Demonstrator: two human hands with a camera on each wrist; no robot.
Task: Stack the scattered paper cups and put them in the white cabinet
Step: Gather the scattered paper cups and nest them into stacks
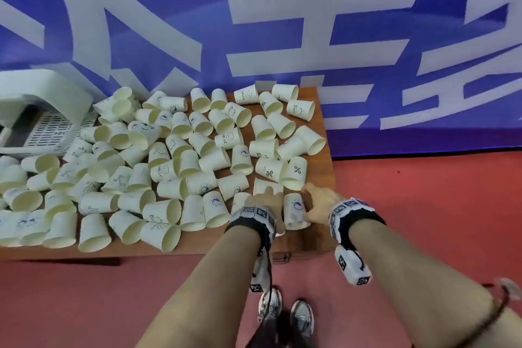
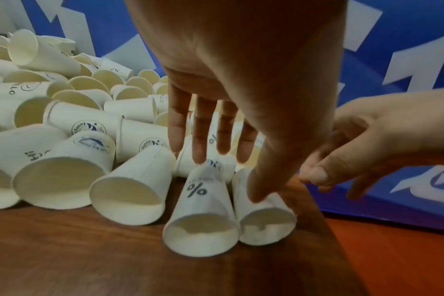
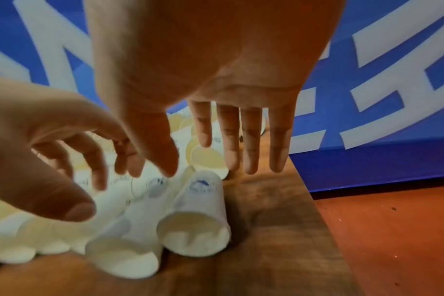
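Note:
Several white paper cups (image 1: 169, 155) lie on their sides all over a brown wooden table (image 1: 317, 240). My left hand (image 1: 264, 200) hovers open at the front right corner. Its straight fingers (image 2: 200, 140) spread over a cup marked "%" (image 2: 200, 212), and its thumb is at the neighbouring cup (image 2: 265, 222). My right hand (image 1: 316, 202) is open just to the right, fingers (image 3: 251, 140) straight above a blue-logo cup (image 1: 295, 210) (image 3: 198, 216). Neither hand holds a cup. The white cabinet (image 1: 48, 99) stands at the table's far left.
A perforated white tray (image 1: 53, 130) shows inside the cabinet's opening. A blue banner (image 1: 282, 22) with white characters hangs right behind the table. The table's right edge (image 1: 330, 178) runs beside my right hand, with red floor (image 1: 423, 206) beyond. My shoes (image 1: 285, 316) stand below.

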